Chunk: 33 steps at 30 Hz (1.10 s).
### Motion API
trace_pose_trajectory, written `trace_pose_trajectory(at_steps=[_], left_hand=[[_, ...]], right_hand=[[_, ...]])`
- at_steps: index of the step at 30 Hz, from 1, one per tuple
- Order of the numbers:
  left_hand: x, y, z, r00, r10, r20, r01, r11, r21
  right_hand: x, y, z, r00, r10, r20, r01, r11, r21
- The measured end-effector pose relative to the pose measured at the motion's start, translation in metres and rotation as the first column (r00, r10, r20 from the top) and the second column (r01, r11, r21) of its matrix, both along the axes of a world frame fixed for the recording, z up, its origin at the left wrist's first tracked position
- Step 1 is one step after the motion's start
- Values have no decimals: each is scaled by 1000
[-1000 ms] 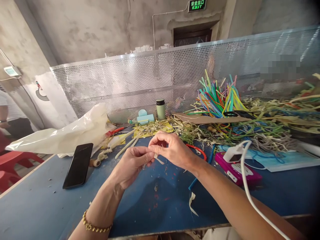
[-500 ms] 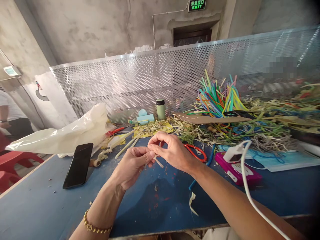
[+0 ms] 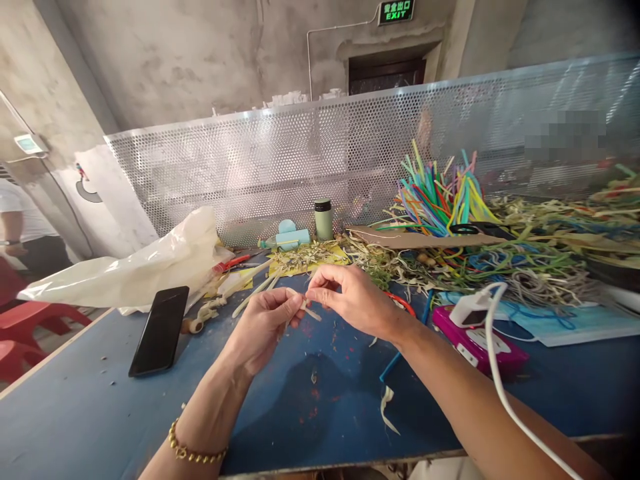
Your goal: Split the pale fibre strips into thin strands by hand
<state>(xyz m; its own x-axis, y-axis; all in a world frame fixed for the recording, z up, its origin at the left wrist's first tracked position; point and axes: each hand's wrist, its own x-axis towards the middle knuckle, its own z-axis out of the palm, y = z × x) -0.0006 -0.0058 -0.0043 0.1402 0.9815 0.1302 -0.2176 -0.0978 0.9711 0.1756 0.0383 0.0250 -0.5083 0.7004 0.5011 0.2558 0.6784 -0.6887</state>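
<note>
Above the blue table, my left hand (image 3: 273, 320) is closed in a pinch on a short pale strip (image 3: 313, 313), which looks like dried plant husk. One end of the strip pokes out below the fingertips. Close beside it, my right hand (image 3: 350, 297) has thumb and forefinger pinched together at the strip's upper part. The fingertips cover most of what lies between the two hands. Under my right wrist runs a blue cord (image 3: 393, 365), and a loose pale husk scrap (image 3: 387, 410) lies on the table nearer to me.
A black phone (image 3: 160, 330) and a cream plastic bag (image 3: 135, 260) lie left. A green jar (image 3: 323, 219) stands at the back near a perforated metal screen (image 3: 240, 167). Right are a magenta power strip (image 3: 480, 340), a white cable, a blue mask and piled fibres. A person stands far left.
My right hand has shifted slightly to the right, its fingertips a little apart from the left ones. My left hand keeps its pinch on the strip. The view has shifted slightly.
</note>
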Motion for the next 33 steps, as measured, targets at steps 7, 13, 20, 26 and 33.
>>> trace_pose_trajectory(at_steps=[7, 13, 20, 26, 33], left_hand=[[-3, -1, 0, 1000, -29, -5, 29, 1000, -3], [0, 2, 3, 994, 10, 105, -4, 999, -54], [4, 11, -2, 937, 186, 294, -171, 982, -77], [10, 12, -8, 919, 205, 336, -212, 977, -15], [16, 7, -6, 945, 153, 288, -172, 984, 42]], right_hand=[[1, -2, 1, 999, -44, 12, 43, 996, 77], [0, 3, -2, 986, -164, 2, 158, 951, 264], [-10, -6, -8, 943, -330, -41, 311, 833, 458], [-26, -13, -22, 956, -287, 58, 256, 915, 310], [-24, -10, -23, 981, -194, 24, 180, 943, 281]])
